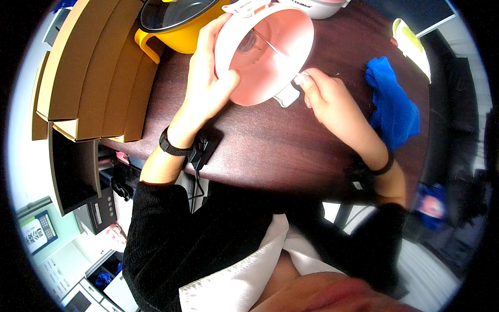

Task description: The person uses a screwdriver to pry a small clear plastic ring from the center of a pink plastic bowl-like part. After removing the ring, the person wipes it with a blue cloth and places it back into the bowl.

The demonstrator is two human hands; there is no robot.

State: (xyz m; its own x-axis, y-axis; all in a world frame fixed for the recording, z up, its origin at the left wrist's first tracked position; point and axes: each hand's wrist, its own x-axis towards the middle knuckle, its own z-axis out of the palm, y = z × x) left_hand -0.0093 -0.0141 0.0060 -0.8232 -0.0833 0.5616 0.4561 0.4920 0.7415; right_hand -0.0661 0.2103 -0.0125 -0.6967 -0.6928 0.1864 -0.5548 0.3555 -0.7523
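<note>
My left hand (210, 83) grips a round pink bowl (254, 86) by its left wall, the thumb over the rim. The bowl is tilted so its pink inside faces me, with a round mark or fitting at the bottom. White clip-like flaps stick out at its rim, one (287, 96) at the lower right. At that side, my right hand (327, 96) is closed, thumb and fingers pinching something small and white beside the rim; I cannot make out what it is. Past my left hand stands a yellow pot (179, 40) with a side handle and a dark see-through lid.
A brown cardboard box (99, 67) stands along the left. At the far edge is a white and pink appliance (319, 8), partly cut off. A blue cloth (392, 104) lies right on the dark wooden table (244, 151), with a green and white packet (410, 44) beyond it.
</note>
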